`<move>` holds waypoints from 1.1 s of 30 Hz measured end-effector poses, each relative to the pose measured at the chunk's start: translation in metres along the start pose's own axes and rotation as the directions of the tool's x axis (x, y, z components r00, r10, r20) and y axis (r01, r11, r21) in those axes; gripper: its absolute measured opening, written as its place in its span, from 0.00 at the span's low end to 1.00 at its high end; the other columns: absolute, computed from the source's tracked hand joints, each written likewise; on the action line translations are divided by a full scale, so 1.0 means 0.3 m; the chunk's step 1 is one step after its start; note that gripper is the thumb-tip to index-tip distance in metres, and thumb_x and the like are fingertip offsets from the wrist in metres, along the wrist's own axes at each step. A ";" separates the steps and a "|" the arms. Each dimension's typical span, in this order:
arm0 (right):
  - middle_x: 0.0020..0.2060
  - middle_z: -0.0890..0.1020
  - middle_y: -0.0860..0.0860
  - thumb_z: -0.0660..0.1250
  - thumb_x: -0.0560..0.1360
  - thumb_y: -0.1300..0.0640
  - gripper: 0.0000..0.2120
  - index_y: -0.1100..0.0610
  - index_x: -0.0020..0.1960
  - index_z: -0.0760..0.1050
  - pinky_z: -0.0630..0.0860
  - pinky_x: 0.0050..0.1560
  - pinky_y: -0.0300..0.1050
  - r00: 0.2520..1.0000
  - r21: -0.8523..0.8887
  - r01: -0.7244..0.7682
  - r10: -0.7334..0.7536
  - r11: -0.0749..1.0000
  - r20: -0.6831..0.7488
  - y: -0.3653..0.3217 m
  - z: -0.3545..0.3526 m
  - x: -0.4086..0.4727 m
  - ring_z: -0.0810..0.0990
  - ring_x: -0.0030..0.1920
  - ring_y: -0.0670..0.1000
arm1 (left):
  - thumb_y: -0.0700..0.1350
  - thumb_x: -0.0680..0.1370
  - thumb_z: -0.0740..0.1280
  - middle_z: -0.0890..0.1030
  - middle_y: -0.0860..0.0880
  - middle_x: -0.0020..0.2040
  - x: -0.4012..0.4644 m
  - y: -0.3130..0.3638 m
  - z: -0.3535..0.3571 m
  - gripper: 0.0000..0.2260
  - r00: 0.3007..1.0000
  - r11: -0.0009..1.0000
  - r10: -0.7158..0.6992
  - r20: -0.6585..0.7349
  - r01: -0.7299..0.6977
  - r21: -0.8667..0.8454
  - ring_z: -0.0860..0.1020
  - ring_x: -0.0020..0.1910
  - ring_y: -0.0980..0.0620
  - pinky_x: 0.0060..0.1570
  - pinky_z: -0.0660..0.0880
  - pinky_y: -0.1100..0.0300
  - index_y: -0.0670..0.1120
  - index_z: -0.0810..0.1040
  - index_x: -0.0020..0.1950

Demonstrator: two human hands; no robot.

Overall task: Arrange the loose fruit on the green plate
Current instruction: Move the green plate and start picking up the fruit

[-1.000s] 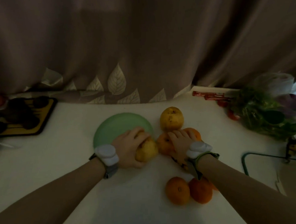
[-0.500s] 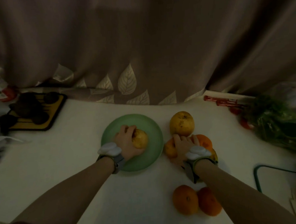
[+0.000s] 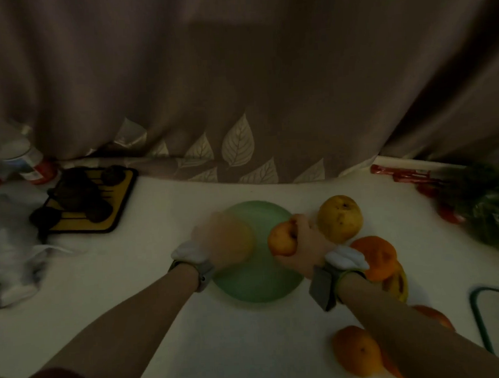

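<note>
An orange fruit (image 3: 282, 239) is grasped by the right hand (image 3: 304, 241) over the green plate (image 3: 259, 286) on the surface (image 3: 168, 323), while the state of the blurred left hand (image 3: 225, 239) cannot be told.

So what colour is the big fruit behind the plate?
Yellow with brown specks, seen in the head view.

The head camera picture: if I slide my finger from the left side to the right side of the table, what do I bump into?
Plastic bottle → yellow mat with dark lumps → blurred left hand on the green plate → right hand holding an apple → yellow pear → orange → leafy greens.
</note>
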State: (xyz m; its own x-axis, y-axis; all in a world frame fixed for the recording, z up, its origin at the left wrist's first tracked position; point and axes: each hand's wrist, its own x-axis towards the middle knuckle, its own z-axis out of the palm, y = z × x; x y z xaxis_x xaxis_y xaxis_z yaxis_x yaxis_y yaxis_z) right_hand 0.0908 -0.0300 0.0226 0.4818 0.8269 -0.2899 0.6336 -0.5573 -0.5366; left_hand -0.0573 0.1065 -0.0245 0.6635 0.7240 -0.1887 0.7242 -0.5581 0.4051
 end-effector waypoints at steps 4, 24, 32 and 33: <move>0.63 0.69 0.60 0.73 0.66 0.53 0.36 0.58 0.66 0.58 0.72 0.56 0.51 0.995 0.051 -0.074 0.071 0.996 0.074 -0.054 0.077 0.046 0.73 0.60 0.62 | 0.67 0.54 0.67 0.65 0.42 0.67 0.015 -0.025 -0.016 0.48 0.996 0.997 0.064 0.069 -0.061 -0.048 0.73 0.56 0.37 0.53 0.72 0.50 0.49 0.61 0.70; 0.72 0.61 0.60 0.70 0.70 0.54 0.41 0.57 0.73 0.48 0.66 0.65 0.50 0.982 0.054 -0.172 0.167 0.984 0.086 -0.041 0.135 0.044 0.66 0.69 0.60 | 0.55 0.69 0.72 0.49 0.41 0.76 0.027 -0.037 0.012 0.40 0.982 0.982 0.187 0.013 -0.187 0.037 0.57 0.69 0.37 0.62 0.68 0.45 0.45 0.53 0.73; 0.72 0.62 0.62 0.70 0.70 0.49 0.45 0.60 0.73 0.45 0.66 0.65 0.52 0.975 0.003 -0.194 0.192 0.981 0.111 -0.045 0.134 0.061 0.66 0.69 0.62 | 0.49 0.70 0.68 0.57 0.36 0.74 0.002 -0.029 0.004 0.32 0.955 0.956 0.285 -0.080 -0.277 0.099 0.58 0.71 0.33 0.66 0.60 0.35 0.42 0.61 0.71; 0.72 0.62 0.62 0.70 0.70 0.48 0.45 0.60 0.73 0.45 0.65 0.66 0.53 0.977 -0.007 -0.184 0.184 0.983 0.105 -0.043 0.133 0.058 0.65 0.69 0.62 | 0.48 0.68 0.68 0.62 0.33 0.71 -0.003 -0.022 0.004 0.31 0.943 0.945 0.320 -0.092 -0.310 0.106 0.63 0.68 0.31 0.63 0.64 0.33 0.41 0.64 0.68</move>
State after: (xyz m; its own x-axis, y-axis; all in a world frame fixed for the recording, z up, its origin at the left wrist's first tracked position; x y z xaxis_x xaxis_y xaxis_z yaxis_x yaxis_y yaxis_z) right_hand 0.0669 -0.0055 -0.0071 0.5238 0.7137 -0.4651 0.5383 -0.7005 -0.4686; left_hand -0.0626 0.1090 -0.0280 0.8401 0.5414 0.0343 0.4982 -0.7950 0.3461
